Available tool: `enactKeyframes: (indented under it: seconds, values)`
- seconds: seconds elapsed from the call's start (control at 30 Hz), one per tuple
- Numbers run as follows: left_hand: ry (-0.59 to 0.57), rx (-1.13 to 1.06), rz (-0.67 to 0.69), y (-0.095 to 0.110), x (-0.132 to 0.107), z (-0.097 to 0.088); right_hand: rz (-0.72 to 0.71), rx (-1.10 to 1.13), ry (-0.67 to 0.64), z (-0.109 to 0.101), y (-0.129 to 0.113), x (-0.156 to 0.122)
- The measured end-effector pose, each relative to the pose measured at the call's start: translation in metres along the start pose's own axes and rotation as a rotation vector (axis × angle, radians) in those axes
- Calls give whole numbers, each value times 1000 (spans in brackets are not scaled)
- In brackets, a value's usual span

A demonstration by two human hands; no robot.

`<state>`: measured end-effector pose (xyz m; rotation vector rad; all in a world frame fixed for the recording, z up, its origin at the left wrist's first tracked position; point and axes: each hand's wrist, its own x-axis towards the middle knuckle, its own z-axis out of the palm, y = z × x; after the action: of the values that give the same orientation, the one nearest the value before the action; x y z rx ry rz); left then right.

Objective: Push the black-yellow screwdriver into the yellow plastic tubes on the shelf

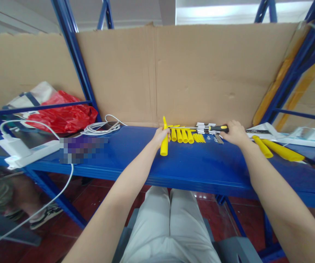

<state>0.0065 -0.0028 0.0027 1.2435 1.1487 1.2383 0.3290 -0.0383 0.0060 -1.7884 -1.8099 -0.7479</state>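
My left hand (159, 136) is closed around a yellow tapered tube (164, 148), its wide end toward me and its thin end pointing up and away. In my right hand (236, 133) is the black-and-yellow handle of a screwdriver (219, 128), lying roughly level with its shaft pointing left. Whether the shaft's tip touches the tube is hidden near my left fingers. Between my hands, several yellow tubes (184, 136) lie in a row on the blue tabletop (195, 164). Beside them are small flat yellow pieces (199, 138) and small metal parts (218, 138).
Right of my right arm lie larger yellow handles (280, 149). A cardboard panel (201, 73) closes the back between blue posts. On the left are a white power strip (37, 153), a coiled white cable (101, 128) and a red plastic bag (64, 113). Another person's leg shows at lower left.
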Motion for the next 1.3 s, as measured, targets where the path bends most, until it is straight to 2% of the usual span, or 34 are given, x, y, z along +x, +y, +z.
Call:
enactKeyframes:
  seconds: [0.13, 0.33, 0.53, 0.6, 0.7, 0.83, 0.9, 1.0, 1.17, 1.3]
  values:
    - [-13, 3, 10, 0, 0, 0, 42, -35, 3, -1, -2, 0]
    - [-8, 5, 18, 0, -1, 0, 142, -23, -109, -4, -6, -1]
    - [4, 10, 17, 1, -2, 0, -57, 50, 20, 3, 3, 1]
    - [1, 11, 15, 0, -1, 1, -79, 31, 38, 3, 4, 2]
    - [0, 19, 8, 0, -1, 1, -23, -17, 11, -1, 1, 0]
    - [-7, 27, 12, 0, -1, 1, 141, -31, -107, -4, -4, -2]
    - [-3, 28, 13, 0, -1, 0, 172, -13, -148, -3, -4, -3]
    - [7, 25, 14, 0, -1, 0, 110, 42, -147, -1, -2, -2]
    - [18, 23, 16, -1, -1, 1, -26, 95, -48, -3, 0, 1]
    - [10, 21, 16, -2, 0, 1, 26, 19, -31, -9, -5, 0]
